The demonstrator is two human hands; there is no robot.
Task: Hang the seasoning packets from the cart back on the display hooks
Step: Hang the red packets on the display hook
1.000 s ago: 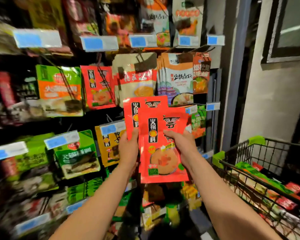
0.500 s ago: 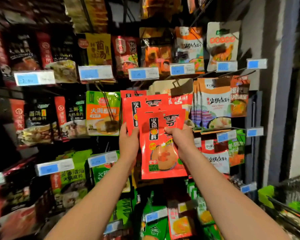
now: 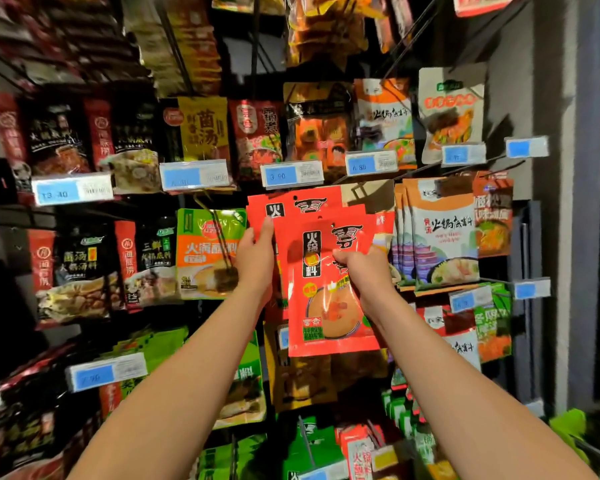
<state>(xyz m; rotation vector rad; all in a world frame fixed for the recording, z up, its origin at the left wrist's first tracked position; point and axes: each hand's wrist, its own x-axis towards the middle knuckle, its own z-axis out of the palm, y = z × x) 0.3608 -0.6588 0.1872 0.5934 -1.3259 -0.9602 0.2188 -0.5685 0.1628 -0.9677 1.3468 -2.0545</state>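
Both hands are raised to the display rack. The right hand pinches the front glossy red seasoning packet near its top right corner, fingers curled around its edge. The left hand grips the left edge of the red packets behind, just under the blue-and-white price tag. A green-and-orange packet hangs just left.

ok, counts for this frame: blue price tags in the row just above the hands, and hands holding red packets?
blue price tags in that row: 6
hands holding red packets: 2, left hand and right hand
Total: 8
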